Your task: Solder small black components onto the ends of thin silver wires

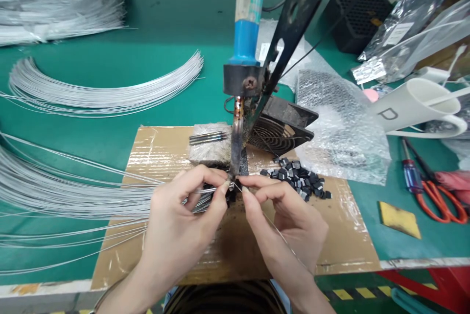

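A soldering iron (249,30) with a blue handle is fixed upright in a black metal bracket (290,25), its tip pointing down. Just left of the tip, my left hand (179,226) is closed in a pinch on the end of a grey wire, with a small part at the fingertips too hidden to make out. My right hand (290,221) pinches a thin strand of solder wire (282,238) beneath the tip; the strand trails down across the palm. Grey wires (73,196) run from the left behind my left hand.
Small black connectors (297,177) are heaped on the cardboard (341,235), near a fan (279,128) and a wrapped block (209,150). Wire bundles (106,91) lie left. Bubble wrap (341,123), a mug (414,103), orange-handled scissors (440,204) and a yellow sponge (400,219) are at right.
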The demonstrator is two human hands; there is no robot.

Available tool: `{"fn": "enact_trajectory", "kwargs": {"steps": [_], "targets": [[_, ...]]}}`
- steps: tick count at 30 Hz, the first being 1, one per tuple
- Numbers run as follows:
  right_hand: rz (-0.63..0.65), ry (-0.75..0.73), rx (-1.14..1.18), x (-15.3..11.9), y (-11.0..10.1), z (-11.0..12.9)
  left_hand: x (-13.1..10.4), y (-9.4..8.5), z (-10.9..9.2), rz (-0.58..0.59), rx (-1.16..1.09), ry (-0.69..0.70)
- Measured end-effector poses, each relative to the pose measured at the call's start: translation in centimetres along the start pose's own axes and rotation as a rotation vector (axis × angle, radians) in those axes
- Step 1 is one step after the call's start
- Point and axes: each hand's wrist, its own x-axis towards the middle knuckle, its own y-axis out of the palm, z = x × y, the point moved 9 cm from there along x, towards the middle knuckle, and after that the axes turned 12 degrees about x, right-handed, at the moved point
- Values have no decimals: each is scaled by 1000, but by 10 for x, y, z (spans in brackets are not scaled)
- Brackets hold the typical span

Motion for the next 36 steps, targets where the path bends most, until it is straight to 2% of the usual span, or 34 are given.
{"fn": "enact_trajectory", "kwargs": {"steps": [15,18,20,23,25,27,31,33,36], "targets": [[19,23,-32,-2,-3,-1,-1,3,2,26,28,-9],[-91,44,-69,-2,-28,0,-5,-1,1,8,46,21],[-209,47,-136,-3,-58,-3,-9,-5,2,-6,66,30],[-400,101,-368,-9,-105,-15,-16,-12,3,-28,107,50],[-434,119,-421,-13,-121,-23,-21,-18,2,-63,158,106],[-400,156,-397,-15,-121,-33,-27,-25,-2,-129,240,200],[-320,131,-268,-17,-104,-35,-43,-32,-11,-331,493,416],[-330,92,-228,-18,-103,-33,-46,-32,-7,-405,531,425],[-332,41,-207,-17,-106,-31,-45,-28,5,-407,475,341]]}}
